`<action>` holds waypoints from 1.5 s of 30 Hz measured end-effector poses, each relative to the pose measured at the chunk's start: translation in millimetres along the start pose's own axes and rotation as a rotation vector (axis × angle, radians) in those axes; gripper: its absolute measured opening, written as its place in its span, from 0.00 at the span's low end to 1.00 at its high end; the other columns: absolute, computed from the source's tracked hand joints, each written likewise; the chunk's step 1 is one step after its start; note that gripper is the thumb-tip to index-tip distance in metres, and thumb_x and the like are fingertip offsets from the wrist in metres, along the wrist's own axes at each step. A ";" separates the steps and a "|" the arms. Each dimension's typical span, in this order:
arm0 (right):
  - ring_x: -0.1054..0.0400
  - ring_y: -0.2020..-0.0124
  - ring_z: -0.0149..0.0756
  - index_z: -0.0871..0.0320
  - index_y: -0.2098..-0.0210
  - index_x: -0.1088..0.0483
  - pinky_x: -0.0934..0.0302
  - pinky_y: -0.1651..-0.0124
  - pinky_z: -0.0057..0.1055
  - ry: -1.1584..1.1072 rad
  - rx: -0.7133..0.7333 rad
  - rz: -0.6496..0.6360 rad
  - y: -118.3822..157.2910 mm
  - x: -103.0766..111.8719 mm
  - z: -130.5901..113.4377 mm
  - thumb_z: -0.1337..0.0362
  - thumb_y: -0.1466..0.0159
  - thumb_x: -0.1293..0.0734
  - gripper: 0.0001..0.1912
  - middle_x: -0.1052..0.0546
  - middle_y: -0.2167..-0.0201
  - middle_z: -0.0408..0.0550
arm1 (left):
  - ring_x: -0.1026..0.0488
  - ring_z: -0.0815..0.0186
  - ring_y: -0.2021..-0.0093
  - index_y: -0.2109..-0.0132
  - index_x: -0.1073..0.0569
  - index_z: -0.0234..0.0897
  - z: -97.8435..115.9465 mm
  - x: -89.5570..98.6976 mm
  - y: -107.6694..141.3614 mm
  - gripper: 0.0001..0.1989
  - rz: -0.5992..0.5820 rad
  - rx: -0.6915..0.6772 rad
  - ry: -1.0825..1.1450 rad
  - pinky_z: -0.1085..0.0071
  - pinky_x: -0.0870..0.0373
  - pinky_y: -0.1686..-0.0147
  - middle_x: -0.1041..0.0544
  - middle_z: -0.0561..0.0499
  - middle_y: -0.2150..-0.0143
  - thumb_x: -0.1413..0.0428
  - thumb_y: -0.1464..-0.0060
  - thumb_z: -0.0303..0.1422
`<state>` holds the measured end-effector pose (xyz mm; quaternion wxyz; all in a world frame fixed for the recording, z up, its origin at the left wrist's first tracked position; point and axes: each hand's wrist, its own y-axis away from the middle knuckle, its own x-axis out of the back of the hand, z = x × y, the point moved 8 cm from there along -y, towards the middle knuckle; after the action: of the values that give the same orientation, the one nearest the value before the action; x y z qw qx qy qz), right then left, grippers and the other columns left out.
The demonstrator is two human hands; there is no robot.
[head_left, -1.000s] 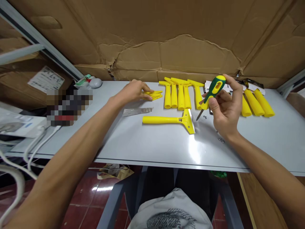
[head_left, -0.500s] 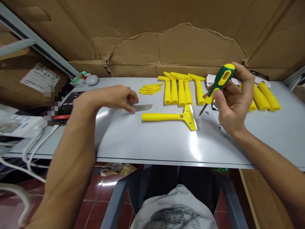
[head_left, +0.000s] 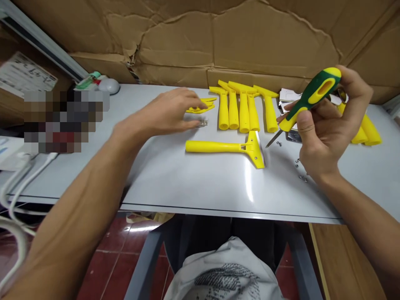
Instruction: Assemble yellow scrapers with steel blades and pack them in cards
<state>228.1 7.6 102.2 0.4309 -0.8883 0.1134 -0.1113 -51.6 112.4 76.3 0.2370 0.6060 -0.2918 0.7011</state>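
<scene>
My left hand (head_left: 176,110) reaches over the table, thumb and fingers apart, its fingertips at a small pile of flat yellow plastic pieces (head_left: 204,109). Under it, metal blades (head_left: 203,123) are mostly hidden, with only one end showing by the thumb. My right hand (head_left: 331,129) grips a green and yellow screwdriver (head_left: 315,93), its shaft slanting down to the left. Near that tip lies a yellow scraper (head_left: 215,147), handle to the left, with a metal blade along its head. Small screws (head_left: 302,178) are scattered beside my right hand.
Several yellow scraper handles (head_left: 243,110) stand in a row at the back, and more yellow handles (head_left: 371,131) lie at the right behind my hand. Cardboard (head_left: 178,46) walls the back. White cables (head_left: 15,200) run along the left; the table's front edge (head_left: 231,212) is near my lap.
My left hand has moved right, from the blades' left end to the flat yellow pieces. My right hand, still holding the screwdriver, has shifted slightly right. The view has also shifted somewhat.
</scene>
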 end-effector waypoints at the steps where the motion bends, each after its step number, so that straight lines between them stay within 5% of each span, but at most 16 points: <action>1: 0.20 0.51 0.45 0.32 0.39 0.31 0.18 0.46 0.53 -0.004 -0.007 -0.006 -0.2 -0.1 0.9 0.50 0.35 0.24 0.26 0.35 0.35 0.44 | 0.25 0.51 0.42 0.42 0.21 0.39 13.6 3.6 0.0 0.23 0.075 -0.028 0.067 0.56 0.30 0.39 0.21 0.42 0.43 0.45 0.34 0.47; 5: 0.19 0.52 0.46 0.32 0.38 0.34 0.16 0.54 0.51 -0.041 -0.068 -0.051 3.0 -3.9 8.2 0.48 0.33 0.26 0.27 0.30 0.36 0.45 | 0.24 0.54 0.44 0.39 0.23 0.40 82.6 -3.1 5.1 0.26 0.190 -0.290 0.176 0.59 0.28 0.44 0.20 0.43 0.44 0.45 0.31 0.53; 9: 0.20 0.48 0.47 0.33 0.34 0.40 0.17 0.57 0.47 -0.083 -0.137 -0.126 11.3 -14.3 16.3 0.43 0.32 0.28 0.30 0.25 0.39 0.46 | 0.22 0.55 0.47 0.37 0.24 0.43 113.0 -22.9 9.6 0.21 0.192 -0.403 0.010 0.64 0.29 0.59 0.19 0.45 0.46 0.43 0.30 0.47; 16: 0.19 0.50 0.46 0.35 0.35 0.39 0.18 0.53 0.48 -0.162 -0.157 -0.220 17.1 -27.2 13.2 0.41 0.32 0.29 0.29 0.23 0.43 0.45 | 0.19 0.59 0.51 0.42 0.21 0.41 108.3 -27.9 10.6 0.13 0.191 -0.447 0.038 0.66 0.34 0.66 0.16 0.48 0.48 0.45 0.28 0.37; 31: 0.19 0.51 0.46 0.35 0.35 0.37 0.18 0.51 0.51 -0.176 -0.159 -0.210 17.8 -26.5 9.9 0.43 0.32 0.28 0.30 0.24 0.41 0.46 | 0.18 0.61 0.51 0.41 0.20 0.44 113.1 -26.5 11.8 0.15 0.200 -0.464 0.021 0.67 0.31 0.65 0.15 0.47 0.49 0.48 0.26 0.37; 45: 0.19 0.53 0.45 0.33 0.37 0.34 0.18 0.50 0.52 -0.196 -0.158 -0.208 15.9 -23.2 10.9 0.47 0.36 0.23 0.31 0.26 0.38 0.45 | 0.20 0.62 0.54 0.43 0.21 0.42 122.2 -25.7 14.7 0.14 0.267 -0.515 -0.158 0.67 0.39 0.71 0.16 0.47 0.52 0.50 0.25 0.35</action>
<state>207.7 13.0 80.8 0.3550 -0.9329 -0.0133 -0.0589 29.1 17.3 60.7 0.2649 0.5349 -0.5547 0.5797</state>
